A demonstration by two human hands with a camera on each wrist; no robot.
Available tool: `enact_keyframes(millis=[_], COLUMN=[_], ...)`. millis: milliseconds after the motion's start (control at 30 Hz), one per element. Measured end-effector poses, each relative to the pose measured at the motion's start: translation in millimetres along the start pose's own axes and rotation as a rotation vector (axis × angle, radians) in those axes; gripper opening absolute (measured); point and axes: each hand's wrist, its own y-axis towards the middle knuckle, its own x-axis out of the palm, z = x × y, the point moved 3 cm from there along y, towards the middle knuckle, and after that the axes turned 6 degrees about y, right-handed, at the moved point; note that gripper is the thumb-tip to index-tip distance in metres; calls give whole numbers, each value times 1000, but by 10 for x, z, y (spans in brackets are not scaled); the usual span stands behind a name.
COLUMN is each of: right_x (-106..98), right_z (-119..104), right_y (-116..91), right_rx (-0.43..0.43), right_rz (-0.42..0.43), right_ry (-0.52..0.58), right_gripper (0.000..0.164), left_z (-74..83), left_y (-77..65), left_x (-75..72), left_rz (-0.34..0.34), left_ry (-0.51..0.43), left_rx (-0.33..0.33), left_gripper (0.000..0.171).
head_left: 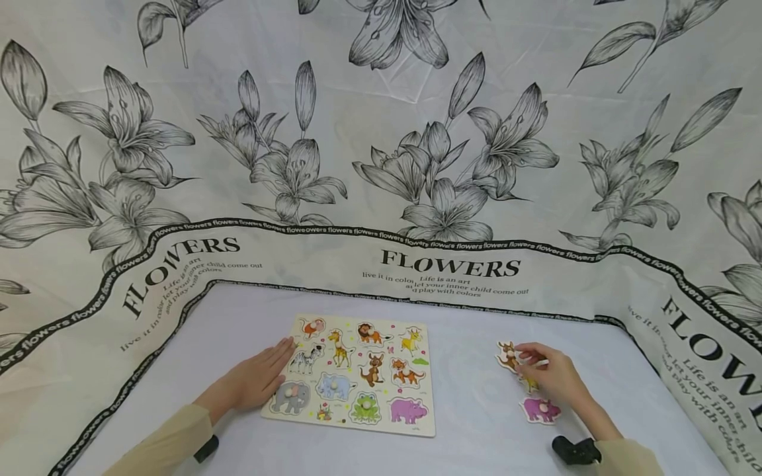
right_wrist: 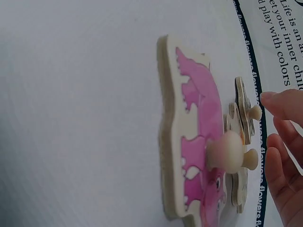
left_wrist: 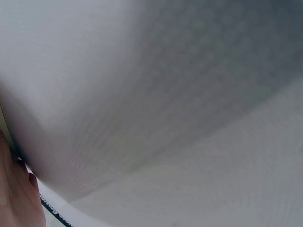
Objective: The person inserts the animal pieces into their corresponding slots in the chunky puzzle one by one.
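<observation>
My left hand (head_left: 257, 378) rests with straight fingers on the left edge of a wooden animal puzzle board (head_left: 352, 418). In the left wrist view, only part of that hand (left_wrist: 21, 198) shows at the lower left. My right hand (head_left: 556, 373) is at a kangaroo puzzle piece (head_left: 506, 356), right of the board. In the right wrist view, its fingers (right_wrist: 284, 105) are parted beside the piece's small knob (right_wrist: 255, 112), without visibly closing round it. A yellow animal piece (head_left: 528, 385) lies partly hidden under the hand. Nearest me is a purple hippo piece (head_left: 540, 410) with a knob.
On the board, a frog piece (head_left: 365, 408), an elephant piece (head_left: 291, 399) and a rhino piece (head_left: 333, 386) carry knobs. A white cloth (head_left: 464, 396) covers the table. Behind it rises a flower-printed curtain (head_left: 333, 264) with black bands.
</observation>
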Motion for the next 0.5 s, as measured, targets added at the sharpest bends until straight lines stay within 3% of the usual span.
enact_keyframes(millis=[500], right_x=[25], right_z=[95], right_y=[149], right_rx=[42], right_rz=[-77], right_ry=[29], right_gripper=[45], left_z=[5], left_y=[-2], left_x=[0], left_rz=[11], left_ry=[11], left_rx=[12], left_gripper=[56])
